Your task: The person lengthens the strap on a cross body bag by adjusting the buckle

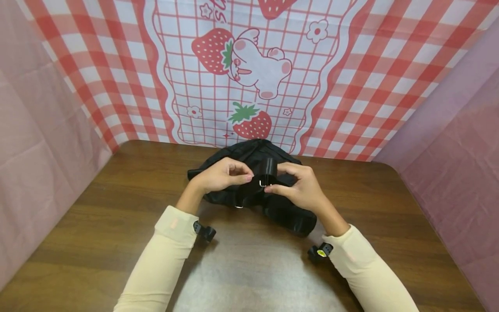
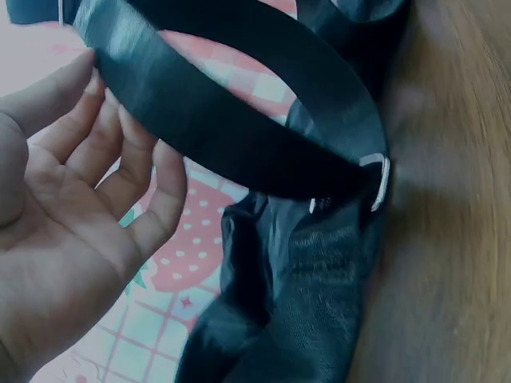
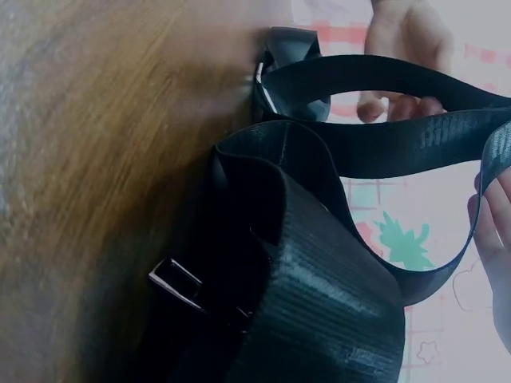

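A black, crumpled fabric article with wide straps, bag-like in look, point(image 1: 249, 149) lies at the far middle of the table; its exact kind is unclear. Above it, my left hand point(image 1: 222, 175) pinches the edge of a black strap point(image 2: 215, 132) between thumb and fingertips. On the other side my right hand point(image 1: 300, 184) holds a looped part of the strap point(image 1: 269, 167), its thumb beside a silver metal buckle point(image 1: 265, 184). Another metal ring point(image 2: 383, 182) sits where the strap meets the fabric. A ribbed strap loop point(image 3: 335, 279) hangs in front in the right wrist view.
The brown wooden table point(image 1: 249, 268) reaches back to a red-and-white checked cloth point(image 1: 358, 86) with strawberry prints. Pink cloth walls point(image 1: 50, 130) stand at both sides. Small black cameras point(image 1: 204, 232) are worn on both wrists.
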### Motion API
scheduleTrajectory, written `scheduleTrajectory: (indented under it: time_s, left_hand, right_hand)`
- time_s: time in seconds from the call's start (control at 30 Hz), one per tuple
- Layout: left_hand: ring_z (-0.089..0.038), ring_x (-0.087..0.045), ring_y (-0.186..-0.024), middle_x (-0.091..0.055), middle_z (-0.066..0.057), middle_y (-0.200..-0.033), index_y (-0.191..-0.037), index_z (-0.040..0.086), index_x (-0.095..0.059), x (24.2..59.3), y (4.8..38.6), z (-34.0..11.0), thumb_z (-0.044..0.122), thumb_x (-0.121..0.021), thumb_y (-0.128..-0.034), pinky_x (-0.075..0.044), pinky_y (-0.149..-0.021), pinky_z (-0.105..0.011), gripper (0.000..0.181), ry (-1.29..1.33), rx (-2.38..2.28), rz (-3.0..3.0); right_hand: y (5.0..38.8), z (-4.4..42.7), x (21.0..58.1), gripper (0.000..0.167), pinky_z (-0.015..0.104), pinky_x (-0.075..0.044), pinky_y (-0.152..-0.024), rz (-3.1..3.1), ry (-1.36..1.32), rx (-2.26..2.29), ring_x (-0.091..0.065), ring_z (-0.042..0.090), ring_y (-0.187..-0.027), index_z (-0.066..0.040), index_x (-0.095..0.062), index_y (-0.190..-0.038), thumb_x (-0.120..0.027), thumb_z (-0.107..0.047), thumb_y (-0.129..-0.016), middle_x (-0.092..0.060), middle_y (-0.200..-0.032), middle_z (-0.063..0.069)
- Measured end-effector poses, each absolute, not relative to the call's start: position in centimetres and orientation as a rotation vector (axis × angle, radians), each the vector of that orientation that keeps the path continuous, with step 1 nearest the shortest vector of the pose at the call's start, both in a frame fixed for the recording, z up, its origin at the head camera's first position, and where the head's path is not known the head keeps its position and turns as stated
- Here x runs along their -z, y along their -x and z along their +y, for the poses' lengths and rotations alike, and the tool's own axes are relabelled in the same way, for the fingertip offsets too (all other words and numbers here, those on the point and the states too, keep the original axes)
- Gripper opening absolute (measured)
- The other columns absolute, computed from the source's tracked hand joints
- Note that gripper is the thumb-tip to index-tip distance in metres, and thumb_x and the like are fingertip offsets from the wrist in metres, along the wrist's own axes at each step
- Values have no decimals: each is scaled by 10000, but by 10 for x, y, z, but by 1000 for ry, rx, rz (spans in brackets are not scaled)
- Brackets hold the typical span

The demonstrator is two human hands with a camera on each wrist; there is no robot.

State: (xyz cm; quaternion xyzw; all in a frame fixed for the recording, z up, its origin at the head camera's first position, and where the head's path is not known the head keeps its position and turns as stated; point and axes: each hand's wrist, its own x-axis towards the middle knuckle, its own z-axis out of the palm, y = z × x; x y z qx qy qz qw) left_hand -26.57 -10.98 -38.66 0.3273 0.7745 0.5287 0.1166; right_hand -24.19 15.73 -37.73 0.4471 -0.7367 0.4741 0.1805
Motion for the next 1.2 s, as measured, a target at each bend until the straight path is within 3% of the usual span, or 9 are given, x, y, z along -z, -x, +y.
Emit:
scheduleTrajectory:
  time_s: [0.37, 0.53, 0.7, 0.9, 1.2]
  left_hand:
    - [-142, -566, -845, -682, -10, -905, -1040, 13, -737, 382, 262, -106, 84, -649, -1011, -510, -792, -302, 117, -1003, -1646, 2204]
    - [-164, -639, -978, -724, -43, -1023, -1107, 9, -737, 378, 260, -105, 117, -643, -1021, -540, -915, -345, 167, -992, -1639, 2211]
    - [-177, -671, -1063, -730, -47, -1132, -1183, 47, -737, 385, 266, -113, 173, -640, -1031, -552, -937, -369, 221, -962, -1484, 2270]
    - [-174, -664, -977, -737, -44, -1029, -1094, 33, -748, 396, 272, -119, 130, -681, -1000, -553, -879, -347, 151, -970, -1416, 2254]
    - [-173, -620, -927, -705, -22, -976, -1034, 51, -724, 394, 271, -117, 105, -661, -1009, -536, -843, -329, 86, -1005, -1474, 2263]
  right_hand:
    - [243, 155, 378, 399, 256, -536, -869, -2091, -1289, -1360, -689, 142, -913, -50, -771, -1010, -928, 62, -661, -758, -968, 43]
    - [241, 152, 379, 405, 220, -524, -857, -2076, -1272, -1352, -674, 115, -894, 20, -754, -969, -907, 145, -616, -751, -925, 126]
    - [242, 156, 378, 418, 233, -534, -858, -2057, -1243, -1353, -681, 116, -884, -15, -767, -980, -919, 123, -616, -755, -924, 73]
    - [242, 158, 377, 414, 280, -551, -874, -2058, -1264, -1375, -700, 159, -922, -57, -778, -1039, -925, 57, -670, -760, -982, 24]
    - [241, 157, 377, 414, 262, -549, -838, -2039, -1268, -1436, -678, 162, -883, -25, -767, -1004, -904, 130, -646, -753, -947, 82]
